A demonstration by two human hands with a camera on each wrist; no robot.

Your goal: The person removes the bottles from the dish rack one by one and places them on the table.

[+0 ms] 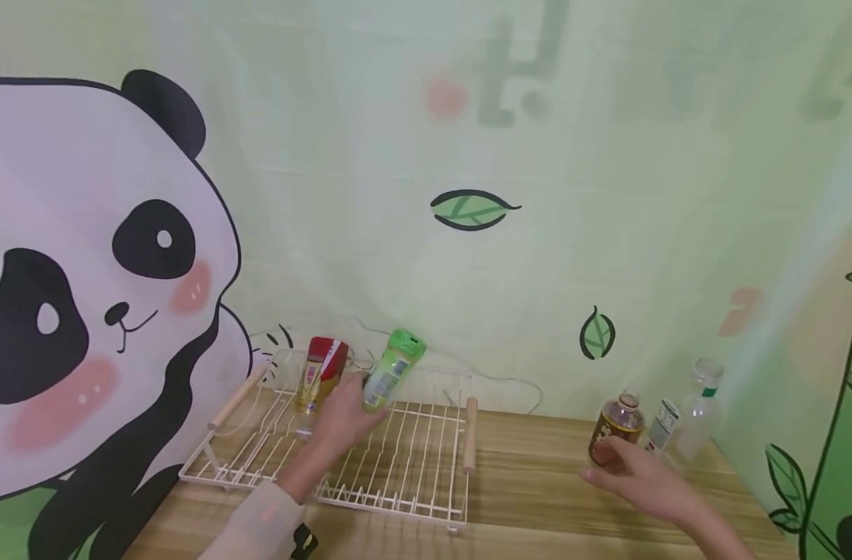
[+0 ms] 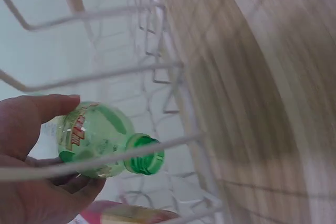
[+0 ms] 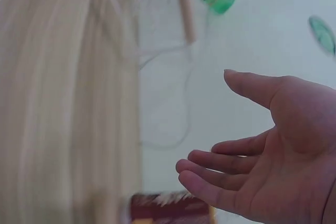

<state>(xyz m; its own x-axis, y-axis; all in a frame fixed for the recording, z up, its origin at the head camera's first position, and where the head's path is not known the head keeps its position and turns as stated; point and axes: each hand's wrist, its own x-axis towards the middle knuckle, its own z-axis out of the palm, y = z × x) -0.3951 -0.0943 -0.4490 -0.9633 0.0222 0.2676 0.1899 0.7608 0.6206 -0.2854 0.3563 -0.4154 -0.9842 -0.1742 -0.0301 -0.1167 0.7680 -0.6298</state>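
Note:
My left hand (image 1: 349,416) grips a clear green plastic bottle (image 1: 392,372) over the white wire rack, tilted with its base up. In the left wrist view the bottle's open green neck (image 2: 145,154) points down toward the rack's wires, thumb and fingers around its body. A red and gold bottle (image 1: 322,373) leans neck-down in the rack beside that hand. My right hand (image 1: 639,474) is in front of a dark-labelled bottle (image 1: 618,424); in the right wrist view its fingers are spread and hold nothing, with the dark label (image 3: 170,208) below them.
The white wire dish rack (image 1: 426,459) with wooden handles (image 1: 471,435) stands on the wooden table (image 1: 531,482). Right of the dark-labelled bottle are a white carton-like item (image 1: 662,426) and a clear bottle (image 1: 699,412). A panda-printed backdrop (image 1: 370,257) rises behind.

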